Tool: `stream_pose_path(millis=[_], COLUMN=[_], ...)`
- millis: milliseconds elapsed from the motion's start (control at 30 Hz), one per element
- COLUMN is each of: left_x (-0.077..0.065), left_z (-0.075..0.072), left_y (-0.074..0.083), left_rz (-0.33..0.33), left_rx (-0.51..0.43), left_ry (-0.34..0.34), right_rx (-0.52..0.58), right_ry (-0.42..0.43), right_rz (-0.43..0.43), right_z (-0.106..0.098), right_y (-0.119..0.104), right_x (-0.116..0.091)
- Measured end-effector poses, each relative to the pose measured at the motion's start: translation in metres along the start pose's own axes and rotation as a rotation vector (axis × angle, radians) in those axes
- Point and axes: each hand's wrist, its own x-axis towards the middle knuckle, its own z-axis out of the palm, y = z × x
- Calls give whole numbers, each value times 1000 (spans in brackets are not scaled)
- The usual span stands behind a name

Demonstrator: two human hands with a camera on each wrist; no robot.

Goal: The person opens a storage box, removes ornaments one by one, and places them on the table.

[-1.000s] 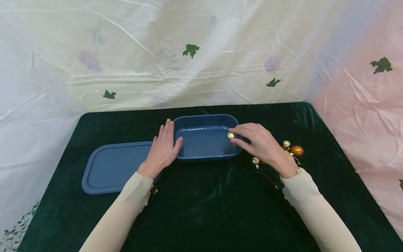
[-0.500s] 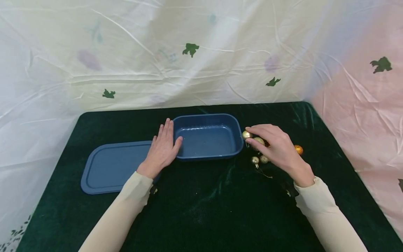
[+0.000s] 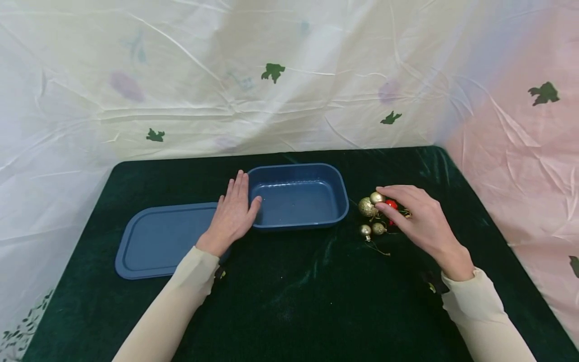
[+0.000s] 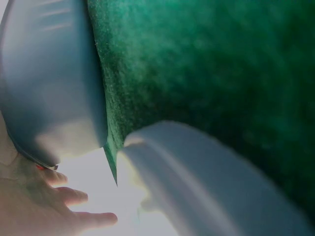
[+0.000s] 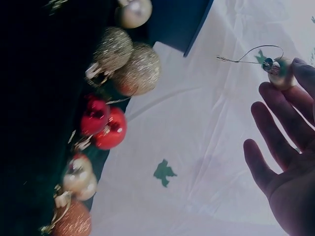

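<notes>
My right hand [image 3: 422, 218] pinches a shiny gold Christmas bauble [image 3: 377, 197] between thumb and fingertips, above a cluster of ornaments right of the blue box. The bauble's cap and thin hanging loop show in the right wrist view. Below it are a glittery gold bauble [image 3: 367, 207], two small gold ones and some red baubles [image 5: 110, 130], partly covered by the hand in the head view. My left hand [image 3: 232, 211] lies with straight fingers along the left end of the open blue box [image 3: 296, 203], its thumb over the rim. Nothing lies inside the box.
A flat blue lid [image 3: 158, 241] lies left of the box, partly under my left forearm. An orange bauble [image 5: 74, 221] and pale gold ones sit farther along the cluster. The dark green cloth [image 3: 289, 291] covers the table; a pale patterned sheet [image 3: 334, 100] hangs behind.
My right hand has moved right with the gold bauble, from over the box's right end to over the ornament cluster. My left hand and the box have stayed in place.
</notes>
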Motion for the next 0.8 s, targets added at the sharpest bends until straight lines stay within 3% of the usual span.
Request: stream_pose_path(millis=[400, 800], left_x=[-1, -1], left_z=[0, 0], left_y=[0, 0], left_rz=[2, 8], left_rx=[-3, -2], left_ry=[-4, -3], right_rx=[-44, -63], right_ry=[-52, -63], right_rz=[78, 10], right_z=[-11, -9], right_y=[12, 19], right_x=[-29, -51])
